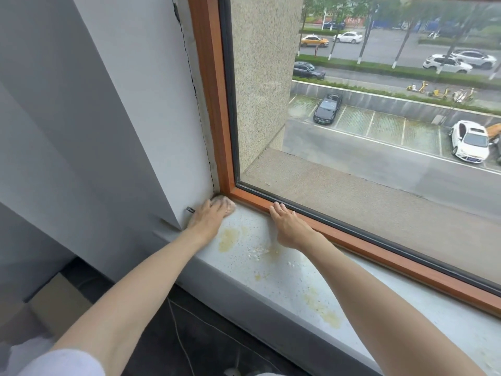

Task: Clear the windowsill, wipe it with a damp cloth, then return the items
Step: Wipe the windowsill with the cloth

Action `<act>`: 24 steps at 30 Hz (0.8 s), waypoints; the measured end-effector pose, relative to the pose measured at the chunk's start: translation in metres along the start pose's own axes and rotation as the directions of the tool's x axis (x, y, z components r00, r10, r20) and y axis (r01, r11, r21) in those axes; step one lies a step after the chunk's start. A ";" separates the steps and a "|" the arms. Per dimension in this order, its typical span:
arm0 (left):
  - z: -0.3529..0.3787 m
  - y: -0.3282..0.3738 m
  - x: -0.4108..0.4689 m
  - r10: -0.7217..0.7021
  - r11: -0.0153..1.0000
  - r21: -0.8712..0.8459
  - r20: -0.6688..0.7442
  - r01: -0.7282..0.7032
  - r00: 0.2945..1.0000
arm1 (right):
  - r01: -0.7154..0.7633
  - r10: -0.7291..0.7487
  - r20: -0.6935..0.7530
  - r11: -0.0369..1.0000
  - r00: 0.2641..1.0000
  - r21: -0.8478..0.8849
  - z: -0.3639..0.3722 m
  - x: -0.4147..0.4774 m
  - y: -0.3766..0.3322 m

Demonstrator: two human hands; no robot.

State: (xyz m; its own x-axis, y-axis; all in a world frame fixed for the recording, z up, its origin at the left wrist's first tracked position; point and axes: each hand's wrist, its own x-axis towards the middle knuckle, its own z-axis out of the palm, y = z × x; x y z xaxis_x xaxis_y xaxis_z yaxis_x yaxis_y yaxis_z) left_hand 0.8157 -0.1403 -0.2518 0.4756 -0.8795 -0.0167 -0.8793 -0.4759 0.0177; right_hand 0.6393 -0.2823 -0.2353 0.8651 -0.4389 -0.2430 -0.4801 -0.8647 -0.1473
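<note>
Sill point(271, 270): pale grey, speckled, with yellowish stains point(229, 238) and white crumbs between the two hands and further along toward the right. Cloth point(226, 203): beige, bunched, pressed into the far left corner where wall point(135, 104) meets the wooden frame point(214, 104). Left hand point(210, 217) lies flat on the cloth, fingers spread over it. Right hand point(287, 226) open, holding nothing, fingertips touching the frame's bottom rail.
</note>
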 end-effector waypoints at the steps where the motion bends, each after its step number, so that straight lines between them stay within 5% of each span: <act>1: -0.004 0.002 0.001 -0.076 0.997 -0.003 -0.007 0.076 0.997 | 0.004 -0.004 0.006 1.000 1.000 0.006 -0.001 0.000 0.000; 4: -0.006 0.016 0.001 -0.118 0.989 -0.100 -0.044 0.114 0.992 | 0.009 -0.009 -0.002 1.000 1.000 0.012 0.000 0.000 -0.002; 9: 0.002 0.025 -0.024 0.241 0.967 -0.085 -0.016 -0.241 0.970 | 0.012 -0.012 -0.010 1.000 1.000 0.000 0.003 0.000 -0.004; 14: -0.014 0.010 -0.007 -0.056 0.998 -0.006 0.000 0.056 0.998 | 0.000 0.000 -0.019 1.000 1.000 -0.016 0.006 0.004 -0.006; 20: 0.003 0.020 -0.030 0.264 0.964 0.031 -0.010 -0.263 0.965 | -0.057 0.049 -0.058 0.988 0.997 -0.146 0.017 0.007 -0.014; 24: 0.001 -0.012 -0.023 -0.026 0.988 0.150 -0.004 0.026 1.000 | -0.065 0.058 -0.046 0.985 0.997 -0.160 0.020 0.012 -0.014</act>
State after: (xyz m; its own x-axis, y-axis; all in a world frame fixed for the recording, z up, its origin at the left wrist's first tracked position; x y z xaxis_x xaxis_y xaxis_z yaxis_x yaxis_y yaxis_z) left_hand 0.8157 -0.1145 -0.2529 0.4982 -0.8670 -0.0128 -0.8602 -0.4924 -0.1329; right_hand 0.6538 -0.2710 -0.2551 0.8414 -0.4992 -0.2071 -0.5058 -0.8623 0.0238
